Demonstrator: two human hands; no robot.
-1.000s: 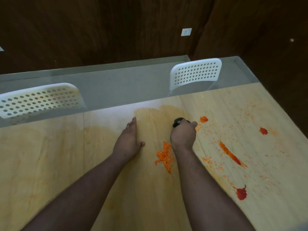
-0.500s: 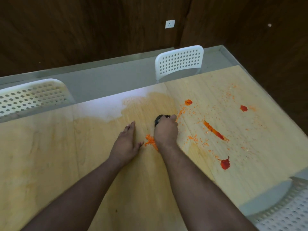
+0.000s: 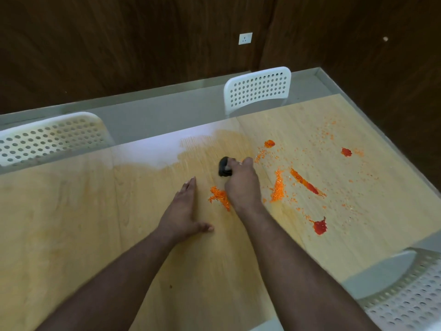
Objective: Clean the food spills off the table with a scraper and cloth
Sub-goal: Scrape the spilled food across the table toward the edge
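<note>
Barely halfway, I'd say. Right hand [image 3: 243, 185] is wrapped round the black scraper [image 3: 225, 166] mid-table, next to a scraped-up orange pile [image 3: 220, 196]. Left hand [image 3: 182, 210] lies flat, fingers straight. Red blobs [image 3: 319, 226] on the right are untouched, and there's no cloth in sight.

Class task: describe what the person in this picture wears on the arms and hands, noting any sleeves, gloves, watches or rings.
Both forearms are bare right to the bottom edge of the picture; no sleeve shows. The left hand and the right hand wear no gloves. No watch, bracelet or ring shows on either wrist or on the fingers in view.
</note>
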